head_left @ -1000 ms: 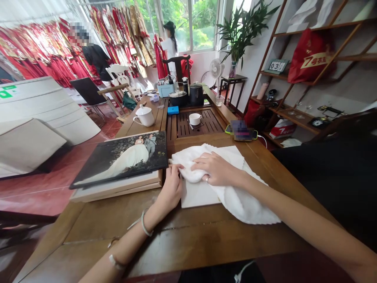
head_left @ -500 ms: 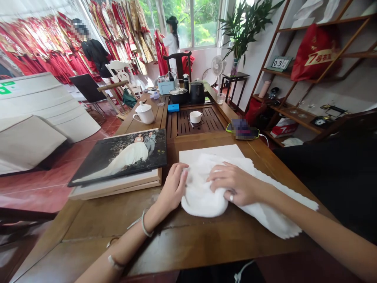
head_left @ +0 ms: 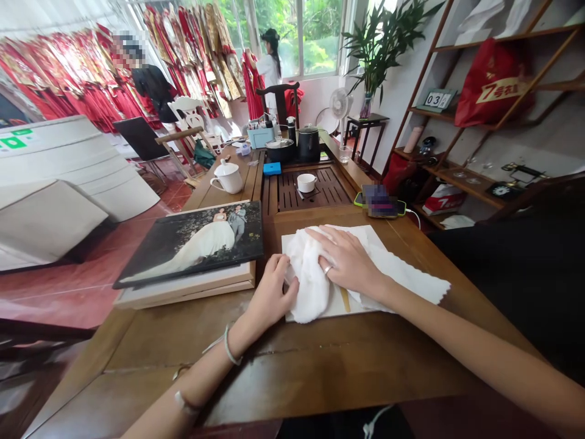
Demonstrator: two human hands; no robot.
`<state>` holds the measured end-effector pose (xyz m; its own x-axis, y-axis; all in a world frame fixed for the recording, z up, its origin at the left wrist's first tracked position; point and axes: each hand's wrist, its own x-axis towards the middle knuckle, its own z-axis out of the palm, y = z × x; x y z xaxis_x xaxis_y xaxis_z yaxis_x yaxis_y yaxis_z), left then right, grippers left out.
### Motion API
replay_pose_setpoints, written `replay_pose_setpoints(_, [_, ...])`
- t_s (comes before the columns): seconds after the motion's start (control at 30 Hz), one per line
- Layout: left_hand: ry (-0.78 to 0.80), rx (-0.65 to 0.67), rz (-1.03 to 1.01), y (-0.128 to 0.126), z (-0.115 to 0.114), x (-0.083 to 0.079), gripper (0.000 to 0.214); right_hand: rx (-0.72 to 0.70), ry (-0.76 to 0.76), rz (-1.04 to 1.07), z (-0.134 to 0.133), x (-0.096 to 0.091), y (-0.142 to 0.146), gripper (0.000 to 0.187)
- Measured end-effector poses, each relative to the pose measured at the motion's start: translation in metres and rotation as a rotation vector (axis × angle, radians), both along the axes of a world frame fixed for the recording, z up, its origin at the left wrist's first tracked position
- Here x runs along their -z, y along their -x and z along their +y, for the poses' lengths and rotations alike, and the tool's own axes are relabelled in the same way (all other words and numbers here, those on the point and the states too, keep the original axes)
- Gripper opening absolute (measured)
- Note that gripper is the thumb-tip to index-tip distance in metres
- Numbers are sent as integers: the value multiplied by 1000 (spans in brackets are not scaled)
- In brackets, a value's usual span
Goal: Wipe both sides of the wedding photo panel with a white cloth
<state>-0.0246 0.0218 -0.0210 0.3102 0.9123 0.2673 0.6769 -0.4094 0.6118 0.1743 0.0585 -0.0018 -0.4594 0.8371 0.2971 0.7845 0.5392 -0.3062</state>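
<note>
A bunched white towel (head_left: 307, 283) lies on a flat white board (head_left: 326, 311) in front of me. My right hand (head_left: 345, 256) presses on the towel from above, fingers curved over its folds. A ring shows on one finger. At the board's left edge my left hand (head_left: 273, 289) grips with bent fingers, its thumb beside the towel. The fingertips there are partly hidden. A yellowish mark (head_left: 345, 300) shows on the board below my right hand. The towel's loose end (head_left: 411, 277) trails right onto the wooden table.
Left of the board, a couple's photo panel (head_left: 201, 244) rests on stacked frames (head_left: 187, 292). Farther back are a lidded white mug (head_left: 227, 177), a small white cup (head_left: 306, 182) on a slatted tea tray (head_left: 336, 186), and a phone (head_left: 381, 204). Two people are in the background.
My right hand has moved the towel away from me and slightly left, baring the board's near edge and the yellowish mark. The towel's trailing end has drawn in. My left hand stays at the board's edge.
</note>
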Motion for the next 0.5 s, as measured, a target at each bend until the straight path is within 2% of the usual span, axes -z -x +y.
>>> replay_pose_setpoints(0.1, [8, 12, -10, 0, -2, -3, 27, -115, -6, 26, -17, 4, -3, 48])
replay_pose_setpoints(0.2, [21, 19, -52, 1, -1, -5, 20, -212, -39, 34, -34, 6, -4, 46])
replay_pose_setpoints(0.37, [27, -76, -169, 3, 2, -3, 22, -423, -122, -20, -55, 5, -11, 16])
replay_pose_setpoints(0.43, [19, -97, -189, 3, 2, -1, 20, -468, -130, -63, -56, 3, -18, 18])
replay_pose_setpoints(0.5, [17, -99, -187, 3, 2, 1, 20, -439, -154, -114, -50, -1, -25, 20])
